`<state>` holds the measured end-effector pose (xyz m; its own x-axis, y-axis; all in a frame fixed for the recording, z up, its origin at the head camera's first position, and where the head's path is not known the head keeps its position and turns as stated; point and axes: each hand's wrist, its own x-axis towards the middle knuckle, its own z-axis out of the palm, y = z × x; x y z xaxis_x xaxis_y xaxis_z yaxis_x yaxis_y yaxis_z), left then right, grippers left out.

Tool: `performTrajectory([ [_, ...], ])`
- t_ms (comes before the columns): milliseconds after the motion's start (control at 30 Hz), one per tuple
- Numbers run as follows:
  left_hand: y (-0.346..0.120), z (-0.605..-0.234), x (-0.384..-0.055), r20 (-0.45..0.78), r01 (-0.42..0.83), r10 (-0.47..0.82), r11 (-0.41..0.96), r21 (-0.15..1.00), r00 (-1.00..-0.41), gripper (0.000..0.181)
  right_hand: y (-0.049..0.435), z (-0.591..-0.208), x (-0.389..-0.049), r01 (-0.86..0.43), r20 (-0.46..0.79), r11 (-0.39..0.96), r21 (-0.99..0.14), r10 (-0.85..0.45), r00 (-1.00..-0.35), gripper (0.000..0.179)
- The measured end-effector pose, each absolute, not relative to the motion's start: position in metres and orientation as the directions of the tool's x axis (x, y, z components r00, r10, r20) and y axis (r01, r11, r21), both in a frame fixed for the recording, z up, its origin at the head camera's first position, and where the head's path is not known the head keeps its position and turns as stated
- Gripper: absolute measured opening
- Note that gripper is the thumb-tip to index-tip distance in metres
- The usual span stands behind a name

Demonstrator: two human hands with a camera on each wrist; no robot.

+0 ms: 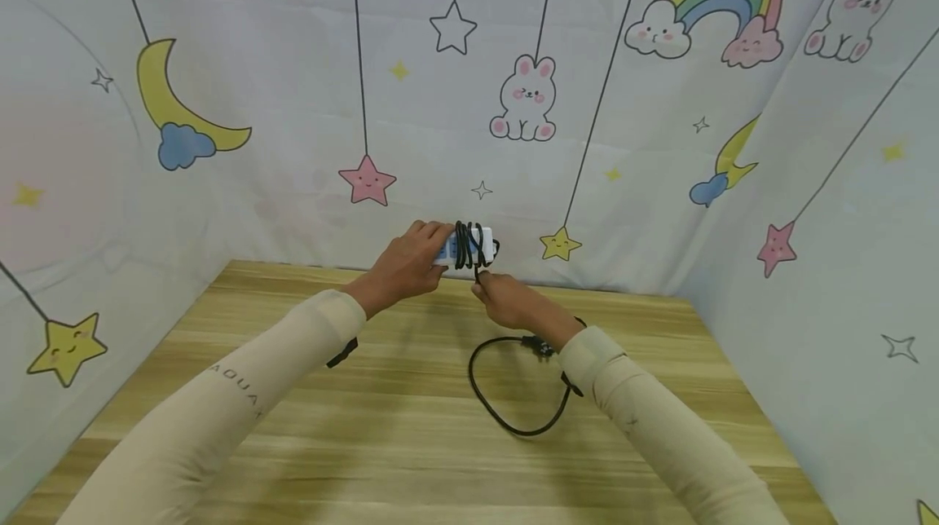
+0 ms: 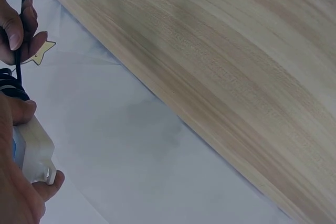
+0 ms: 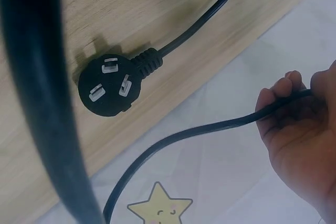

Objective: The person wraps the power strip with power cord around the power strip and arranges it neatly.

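A white and blue power strip (image 1: 487,240) is held up near the table's back edge, gripped at its left end by my left hand (image 1: 409,264). Several turns of black cord (image 1: 464,246) wrap around the strip's middle. Just below its right end, my right hand (image 1: 513,301) pinches the cord that runs off the windings. In the left wrist view, the strip's pale end (image 2: 38,145) shows between thumb and fingers. The right wrist view has the cord passing through the curled fingers (image 3: 268,100). The black three-pin plug (image 3: 107,85) lies on the table, prongs facing up.
Loose cord (image 1: 513,429) forms a wide loop on the wood-grain table (image 1: 367,427), close to the right forearm. Behind the table and along both sides hangs a white cloth backdrop (image 1: 425,117) printed with stars, bunnies and a rainbow.
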<state>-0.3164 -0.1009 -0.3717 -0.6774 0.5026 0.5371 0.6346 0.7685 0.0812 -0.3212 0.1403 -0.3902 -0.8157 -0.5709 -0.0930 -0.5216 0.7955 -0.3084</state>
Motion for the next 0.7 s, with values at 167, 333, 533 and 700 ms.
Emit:
performTrajectory([
  [167, -0.1002, -0.3724, -0.3176, 0.524, 0.607, 0.49, 0.792, 0.068, -0.697, 0.064, 0.1402, -0.3876, -0.3179, -0.546, -0.09, 0.786, -0.29, -0.59, -0.802, 0.031],
  [333, -0.1002, -0.3732, -0.3194, 0.508, 0.59, 0.491, 0.807, 0.04, -0.707, 0.065, 0.1421, -0.3858, -0.3175, -0.573, -0.079, 0.769, -0.283, -0.614, -0.785, 0.027],
  [533, -0.1009, -0.3735, -0.3209, 0.506, 0.576, 0.491, 0.817, 0.017, -0.71, 0.066, 0.1449, -0.3865, -0.3176, -0.599, -0.056, 0.739, -0.308, -0.643, -0.764, 0.022],
  [700, -0.1004, -0.3722, -0.3232, 0.499, 0.556, 0.482, 0.831, -0.001, -0.72, 0.065, 0.1478, -0.3887, -0.3198, -0.623, -0.036, 0.709, -0.33, -0.669, -0.742, 0.022],
])
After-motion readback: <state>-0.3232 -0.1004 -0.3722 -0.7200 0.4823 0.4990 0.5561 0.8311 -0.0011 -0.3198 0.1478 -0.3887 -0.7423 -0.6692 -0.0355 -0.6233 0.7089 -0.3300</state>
